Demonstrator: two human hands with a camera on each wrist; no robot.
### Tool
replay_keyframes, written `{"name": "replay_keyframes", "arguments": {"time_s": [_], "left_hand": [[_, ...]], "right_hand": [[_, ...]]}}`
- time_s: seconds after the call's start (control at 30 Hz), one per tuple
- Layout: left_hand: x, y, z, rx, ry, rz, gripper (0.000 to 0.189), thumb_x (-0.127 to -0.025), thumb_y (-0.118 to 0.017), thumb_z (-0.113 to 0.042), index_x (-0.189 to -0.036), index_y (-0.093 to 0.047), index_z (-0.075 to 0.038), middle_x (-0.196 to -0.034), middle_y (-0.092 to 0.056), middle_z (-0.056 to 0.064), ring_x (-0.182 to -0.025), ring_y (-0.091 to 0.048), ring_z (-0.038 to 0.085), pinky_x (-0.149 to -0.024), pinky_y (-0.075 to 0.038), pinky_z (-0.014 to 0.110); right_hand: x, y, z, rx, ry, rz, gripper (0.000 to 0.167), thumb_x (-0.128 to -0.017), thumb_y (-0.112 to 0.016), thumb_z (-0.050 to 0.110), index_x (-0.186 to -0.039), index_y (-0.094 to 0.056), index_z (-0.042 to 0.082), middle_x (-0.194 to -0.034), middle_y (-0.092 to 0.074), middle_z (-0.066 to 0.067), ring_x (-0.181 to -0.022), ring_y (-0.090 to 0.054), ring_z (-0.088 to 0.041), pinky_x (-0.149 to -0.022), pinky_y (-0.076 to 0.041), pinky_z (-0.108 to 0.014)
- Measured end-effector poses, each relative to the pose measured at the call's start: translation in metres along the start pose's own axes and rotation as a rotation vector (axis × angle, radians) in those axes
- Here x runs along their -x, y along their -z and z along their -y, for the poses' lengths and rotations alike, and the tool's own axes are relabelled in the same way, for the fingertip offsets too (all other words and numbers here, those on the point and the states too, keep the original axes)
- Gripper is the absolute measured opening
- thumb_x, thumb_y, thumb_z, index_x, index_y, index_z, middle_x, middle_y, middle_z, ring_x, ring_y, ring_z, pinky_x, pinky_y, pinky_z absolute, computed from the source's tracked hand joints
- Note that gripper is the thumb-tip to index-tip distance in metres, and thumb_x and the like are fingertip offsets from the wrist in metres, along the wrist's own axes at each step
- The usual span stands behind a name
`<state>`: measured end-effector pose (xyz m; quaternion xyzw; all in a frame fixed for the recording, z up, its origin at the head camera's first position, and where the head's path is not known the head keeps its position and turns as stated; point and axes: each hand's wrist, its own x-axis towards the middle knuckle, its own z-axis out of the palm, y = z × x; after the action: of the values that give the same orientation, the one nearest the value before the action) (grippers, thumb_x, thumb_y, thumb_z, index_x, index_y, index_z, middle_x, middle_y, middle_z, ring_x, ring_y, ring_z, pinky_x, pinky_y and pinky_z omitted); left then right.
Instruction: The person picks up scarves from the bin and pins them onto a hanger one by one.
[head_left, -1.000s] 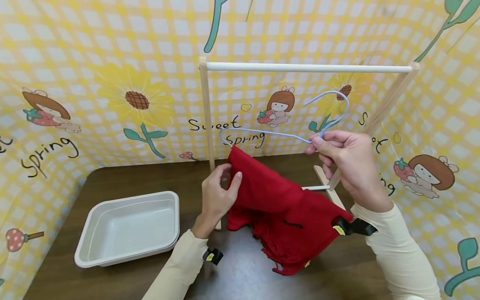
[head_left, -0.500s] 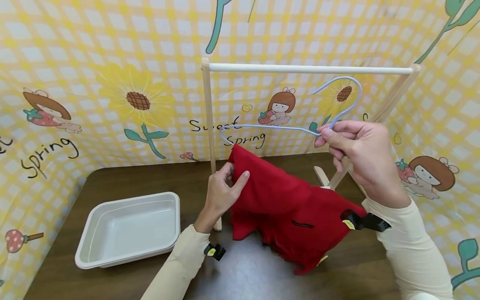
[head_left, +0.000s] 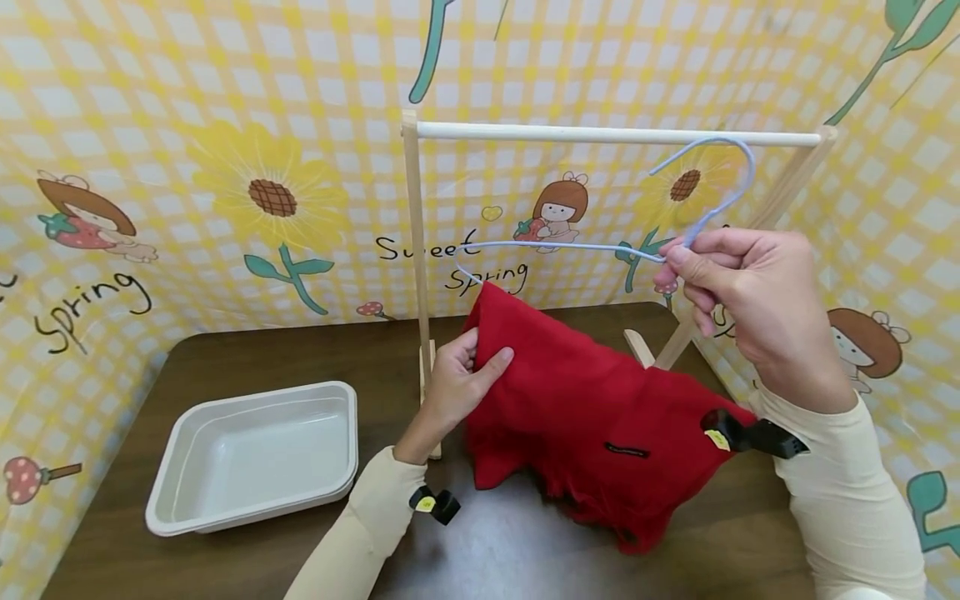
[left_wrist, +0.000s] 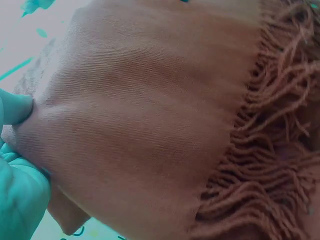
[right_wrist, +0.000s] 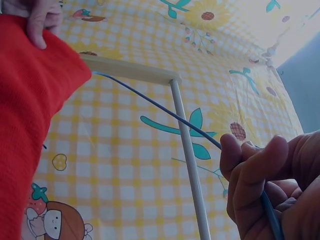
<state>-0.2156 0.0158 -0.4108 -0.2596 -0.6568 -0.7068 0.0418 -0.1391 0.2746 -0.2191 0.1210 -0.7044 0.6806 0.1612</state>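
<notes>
In the head view a red fringed scarf [head_left: 570, 375] hangs folded over the lower part of a light-blue wire hanger [head_left: 555, 245]. My right hand [head_left: 765, 308] pinches the hanger just below its hook, holding it up in front of the rack. The hook's top overlaps the rack's white rail in this view. My left hand [head_left: 457, 387] pinches the scarf's upper left edge, thumb on the near side. Close up in the left wrist view, the scarf's fringe [left_wrist: 255, 185] dangles on the right. Most of the hanger's lower bar is hidden by the cloth.
A wooden rack [head_left: 412, 233] with a white top rail [head_left: 570, 132] stands on the brown table [head_left: 247, 354] behind the scarf. On the left lies a white plastic tray [head_left: 348, 433]. Yellow checked cloth [head_left: 330, 75] encloses the table at the back and sides.
My right hand has moved up and to the right with the hanger. The scarf and my left hand have shifted a little to the right with it.
</notes>
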Motion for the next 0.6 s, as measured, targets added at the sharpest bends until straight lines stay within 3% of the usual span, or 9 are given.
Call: {"name": "replay_keyframes", "arguments": {"time_s": [0.33, 0.5, 0.6], "left_hand": [[-0.006, 0.006, -0.017, -0.029, -0.038, -0.068, 0.016, -0.095, -0.068, -0.007, -0.104, -0.068, 0.006, -0.086, -0.072, 0.026, -0.069, -0.068, 0.005, -0.063, -0.055, 0.022], [-0.008, 0.012, -0.023, -0.02, -0.029, -0.119, 0.015, -0.095, -0.069, -0.007, -0.104, -0.069, 0.005, -0.08, -0.073, 0.01, -0.068, -0.068, 0.006, -0.063, -0.055, 0.022], [-0.01, 0.016, -0.025, 0.002, 0.01, -0.14, 0.017, -0.096, -0.068, -0.008, -0.105, -0.068, 0.006, -0.077, -0.072, -0.004, -0.068, -0.068, 0.006, -0.063, -0.055, 0.022]], "right_hand": [[0.004, 0.003, -0.013, 0.074, -0.045, 0.033, 0.018, -0.088, -0.077, 0.004, -0.082, -0.069, -0.011, -0.071, -0.073, -0.01, -0.041, -0.034, -0.017, -0.034, -0.02, -0.031], [0.008, 0.005, -0.019, 0.181, -0.099, 0.02, 0.022, -0.089, -0.078, 0.013, -0.085, -0.072, -0.008, -0.069, -0.072, -0.007, -0.04, -0.028, -0.015, -0.038, -0.011, -0.034], [0.009, 0.006, -0.02, 0.155, -0.11, 0.004, 0.024, -0.088, -0.079, 0.014, -0.085, -0.071, -0.008, -0.068, -0.073, -0.008, -0.039, -0.027, -0.015, -0.039, -0.009, -0.034]]}}
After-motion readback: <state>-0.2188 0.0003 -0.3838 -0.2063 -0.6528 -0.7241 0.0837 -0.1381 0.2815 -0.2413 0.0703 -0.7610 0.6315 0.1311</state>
